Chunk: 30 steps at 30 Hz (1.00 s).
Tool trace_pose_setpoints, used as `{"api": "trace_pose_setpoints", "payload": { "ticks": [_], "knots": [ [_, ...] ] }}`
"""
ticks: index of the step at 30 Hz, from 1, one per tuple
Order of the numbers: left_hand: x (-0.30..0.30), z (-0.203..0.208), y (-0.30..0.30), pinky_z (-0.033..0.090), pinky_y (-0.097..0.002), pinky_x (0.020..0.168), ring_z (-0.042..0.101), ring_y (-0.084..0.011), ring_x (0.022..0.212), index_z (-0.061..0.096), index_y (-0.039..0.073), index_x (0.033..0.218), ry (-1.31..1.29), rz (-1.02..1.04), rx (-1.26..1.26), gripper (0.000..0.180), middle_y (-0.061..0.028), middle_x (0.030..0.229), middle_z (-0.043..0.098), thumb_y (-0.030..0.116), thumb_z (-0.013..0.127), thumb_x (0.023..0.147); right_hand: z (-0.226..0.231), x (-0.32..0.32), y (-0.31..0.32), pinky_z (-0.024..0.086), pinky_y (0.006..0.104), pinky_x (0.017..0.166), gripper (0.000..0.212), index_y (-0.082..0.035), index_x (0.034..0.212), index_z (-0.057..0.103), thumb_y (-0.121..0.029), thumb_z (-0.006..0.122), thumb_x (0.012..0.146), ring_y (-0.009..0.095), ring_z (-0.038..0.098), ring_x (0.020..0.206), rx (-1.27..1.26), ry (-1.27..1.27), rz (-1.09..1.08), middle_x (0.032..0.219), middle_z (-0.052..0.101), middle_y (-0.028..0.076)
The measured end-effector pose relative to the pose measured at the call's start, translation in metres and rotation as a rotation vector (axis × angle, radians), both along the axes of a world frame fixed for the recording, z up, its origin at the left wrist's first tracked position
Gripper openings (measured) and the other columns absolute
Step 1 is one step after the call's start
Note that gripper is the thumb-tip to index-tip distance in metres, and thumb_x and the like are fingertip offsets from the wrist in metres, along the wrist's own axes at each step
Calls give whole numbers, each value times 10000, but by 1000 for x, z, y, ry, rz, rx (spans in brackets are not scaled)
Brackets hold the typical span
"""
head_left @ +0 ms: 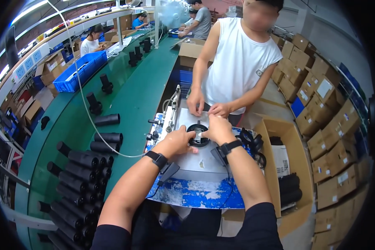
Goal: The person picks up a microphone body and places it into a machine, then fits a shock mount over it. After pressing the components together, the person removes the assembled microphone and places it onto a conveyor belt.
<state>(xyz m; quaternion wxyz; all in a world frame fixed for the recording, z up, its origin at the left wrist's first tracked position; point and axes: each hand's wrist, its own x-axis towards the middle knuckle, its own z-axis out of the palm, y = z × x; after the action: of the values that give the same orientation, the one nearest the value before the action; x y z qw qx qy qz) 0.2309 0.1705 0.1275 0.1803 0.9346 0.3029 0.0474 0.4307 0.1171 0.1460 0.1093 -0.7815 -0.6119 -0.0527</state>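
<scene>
On the worktable's pale top (187, 160) lies a round black plastic part (200, 145) with an open ring shape and a light patch in its middle. My left hand (177, 141) grips its left rim, the thumb reaching over the ring. From the right, my right hand (218, 130) holds the opposite side, thumb at the rim and fingers partly hidden. Each wrist wears a black strap with a small device. A metal clamp fixture with levers (171, 114) stands just left of the part. Several black plastic pieces (250, 141) lie to its right.
Across the table a co-worker (246, 62) in a white sleeveless top holds both hands together near mine. A green conveyor (131, 91) at left carries black tubes (81, 175) and a blue bin (81, 73). An open carton (302, 183) stands at right, before stacked boxes (333, 137).
</scene>
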Motion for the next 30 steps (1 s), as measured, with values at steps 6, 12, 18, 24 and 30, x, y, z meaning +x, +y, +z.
{"api": "trace_pose_setpoints", "payload": {
  "ticks": [6, 12, 18, 24, 30],
  "knots": [
    [30, -22, 23, 578, -475, 941, 691, -415, 1105, 730, 123, 1240, 201, -27, -18, 717, -265, 1240, 631, 683, 792, 798, -46, -20, 58, 639, 462, 712, 214, -36, 986, 804, -218, 747, 890, 343, 765, 994, -21, -380, -169, 1068, 759, 178],
    [30, -24, 18, 577, -472, 953, 693, -413, 1108, 748, 148, 1249, 227, -43, -8, 713, -276, 1255, 627, 691, 796, 789, -36, -29, 58, 615, 528, 546, 272, -60, 1141, 816, -153, 686, 921, 324, 762, 1016, -195, -517, -154, 1160, 754, 150],
    [24, -13, 11, 574, -494, 964, 688, -449, 1130, 705, 161, 1314, 193, 48, -68, 748, -286, 1328, 579, 689, 796, 792, -21, -31, 46, 630, 495, 595, 292, -45, 1174, 785, -150, 680, 922, 324, 765, 994, -218, -548, -187, 1214, 723, 199],
    [10, -20, 11, 573, -511, 969, 679, -480, 1143, 668, 173, 1364, 42, 49, -100, 786, -295, 1360, 545, 691, 800, 787, 43, 23, -21, 621, 447, 720, 325, -172, 1239, 712, -134, 642, 924, 348, 761, 945, -197, -313, 421, 1118, 701, 201],
    [20, -16, 18, 570, -507, 986, 678, -487, 1140, 666, 182, 1370, 225, -10, -106, 790, -295, 1338, 551, 682, 817, 776, 7, 15, -20, 602, 448, 707, 360, -328, 1243, 703, -154, 617, 939, 320, 770, 889, -261, -472, 606, 1037, 686, 143]
  ]
}}
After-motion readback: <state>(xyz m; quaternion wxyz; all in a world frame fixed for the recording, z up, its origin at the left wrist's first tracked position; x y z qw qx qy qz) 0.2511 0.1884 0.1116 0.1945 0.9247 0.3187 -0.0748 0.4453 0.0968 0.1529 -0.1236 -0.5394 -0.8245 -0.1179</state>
